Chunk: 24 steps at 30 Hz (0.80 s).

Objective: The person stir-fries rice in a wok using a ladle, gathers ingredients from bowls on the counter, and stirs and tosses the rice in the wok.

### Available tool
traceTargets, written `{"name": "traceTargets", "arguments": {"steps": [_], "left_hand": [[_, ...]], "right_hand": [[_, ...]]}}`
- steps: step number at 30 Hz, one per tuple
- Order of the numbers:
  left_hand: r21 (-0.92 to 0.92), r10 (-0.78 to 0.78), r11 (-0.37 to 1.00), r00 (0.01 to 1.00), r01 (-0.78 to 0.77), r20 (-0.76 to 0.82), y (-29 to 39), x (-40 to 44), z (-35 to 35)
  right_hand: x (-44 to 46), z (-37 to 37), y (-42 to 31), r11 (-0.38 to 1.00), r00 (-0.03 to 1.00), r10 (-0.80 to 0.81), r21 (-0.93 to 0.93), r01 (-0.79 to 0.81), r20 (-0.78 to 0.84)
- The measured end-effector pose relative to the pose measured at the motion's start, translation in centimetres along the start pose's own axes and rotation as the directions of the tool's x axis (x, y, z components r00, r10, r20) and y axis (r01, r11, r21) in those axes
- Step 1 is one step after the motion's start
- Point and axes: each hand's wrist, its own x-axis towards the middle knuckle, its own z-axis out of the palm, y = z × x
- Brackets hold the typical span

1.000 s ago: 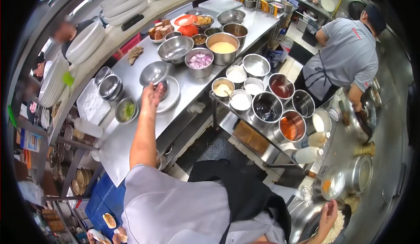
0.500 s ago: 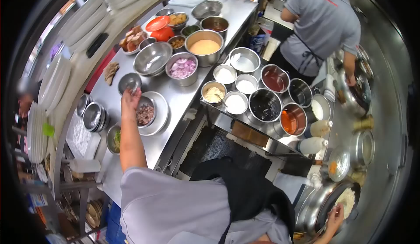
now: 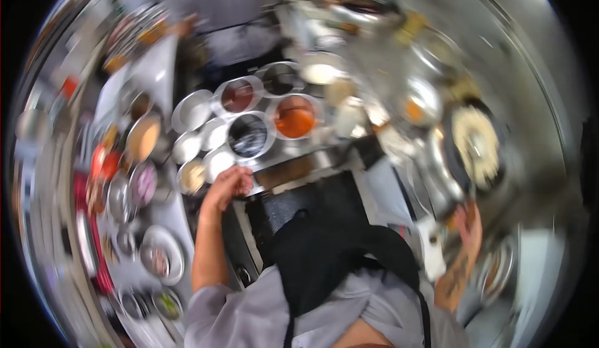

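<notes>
My left hand (image 3: 231, 186) is closed with fingers curled, in front of the metal pots of white powder (image 3: 219, 161) and of pale yellow paste (image 3: 192, 176). Whatever its fingers may hold is hidden. At the near side of the wok (image 3: 444, 164), my right hand (image 3: 468, 222) grips what looks like the handle of a metal ladle (image 3: 476, 148). The ladle's head rests in the pale, whitish food (image 3: 475, 123) filling the wok. Motion blur softens both hands.
A pot of orange sauce (image 3: 294, 117) and a pot of dark liquid (image 3: 248, 136) stand ahead. On the left counter are a bowl of chopped onion (image 3: 144, 184) and a white plate (image 3: 178, 257) under a bowl. A co-worker (image 3: 215, 11) stands beyond the pots.
My view has swung right, toward the stove. My left hand has left the small metal bowl on the counter and come over beside the pots. My right hand stays by the wok.
</notes>
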Motion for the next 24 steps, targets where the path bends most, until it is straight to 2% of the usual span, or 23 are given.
{"name": "traceTargets", "arguments": {"steps": [1,2,3,4,5,6,7,8,10,12,13,15,17,18,19,20,21,22,23,24], "left_hand": [[0.167,-0.073,0.984,0.997,0.068,0.027,-1.2,2.1,3.7],[0.238,-0.072,0.971,0.984,0.031,0.164,-2.4,3.5,7.3],[0.327,-0.073,0.945,0.959,-0.022,0.275,-4.5,5.1,10.4],[0.344,-0.156,0.939,0.922,0.027,0.355,-6.3,6.6,13.3],[0.385,-0.173,0.923,0.893,0.000,0.416,-6.6,6.6,17.5],[0.408,-0.212,0.913,0.856,0.001,0.472,-7.4,6.8,21.0],[0.427,-0.247,0.904,0.820,0.004,0.516,-8.1,6.9,24.0],[0.443,-0.278,0.897,0.786,0.007,0.552,-8.7,7.2,26.4],[0.472,-0.198,0.868,0.766,-0.153,0.612,-9.7,8.1,29.8],[0.491,-0.118,0.825,0.765,-0.279,0.633,-10.4,9.8,32.2],[0.504,-0.076,0.800,0.778,-0.325,0.623,-10.6,11.0,33.4],[0.509,0.050,0.733,0.782,-0.452,0.621,-10.1,12.7,35.6],[0.504,0.076,0.727,0.784,-0.467,0.616,-8.9,14.2,37.4],[0.503,0.088,0.723,0.786,-0.473,0.612,-8.3,15.2,38.1],[0.531,0.111,0.664,0.772,-0.526,0.626,-8.0,16.6,38.9],[0.567,0.215,0.528,0.745,-0.632,0.631,-8.4,18.4,39.5],[0.594,0.312,0.374,0.700,-0.712,0.642,-9.0,20.3,40.2],[0.612,0.400,0.207,0.637,-0.763,0.659,-9.2,21.8,40.9],[0.575,0.387,0.187,0.598,-0.796,0.702,-8.7,22.7,41.8],[0.633,0.352,0.102,0.623,-0.767,0.698,-8.4,23.4,42.5]], "right_hand": [[-0.9,2.7,-0.3,0.999,0.996,-0.018,0.043,0.022,-0.088],[0.6,1.7,0.7,0.989,0.997,-0.075,0.130,0.073,0.014],[1.4,2.1,2.1,0.939,0.974,-0.218,0.258,0.226,-0.060],[3.2,1.4,2.0,0.914,0.970,-0.199,0.384,0.133,0.137],[3.7,2.3,1.2,0.859,0.950,-0.164,0.511,0.004,0.267],[5.3,1.2,1.0,0.797,0.956,-0.077,0.593,-0.110,0.282],[6.4,0.6,0.0,0.762,0.895,-0.026,0.588,-0.270,0.444],[5.4,1.6,-1.3,0.782,0.925,0.003,0.576,-0.239,0.380],[4.0,1.6,-3.9,0.871,0.970,0.048,0.466,-0.157,0.237],[0.5,2.9,-6.9,0.980,0.998,0.030,0.195,-0.041,0.060],[-0.9,3.4,-8.5,0.999,1.000,0.007,0.046,-0.006,-0.027],[-3.3,4.1,-10.4,0.970,0.989,-0.108,-0.227,0.084,-0.096],[-5.5,4.0,-11.0,0.847,0.952,-0.278,-0.500,0.182,-0.125],[-6.2,3.8,-10.6,0.800,0.917,-0.375,-0.547,0.246,-0.138],[-6.7,3.6,-10.2,0.744,0.870,-0.471,-0.595,0.304,-0.144],[-7.0,3.5,-10.0,0.677,0.814,-0.564,-0.643,0.357,-0.142],[-6.8,2.5,-9.5,0.599,0.814,-0.559,-0.755,0.266,-0.156],[-6.0,1.7,-8.7,0.461,0.780,-0.611,-0.862,0.212,-0.135],[-5.2,1.1,-7.8,0.313,0.749,-0.654,-0.939,0.140,-0.106],[-4.7,0.8,-6.7,0.160,0.720,-0.690,-0.986,0.055,-0.072]]}}
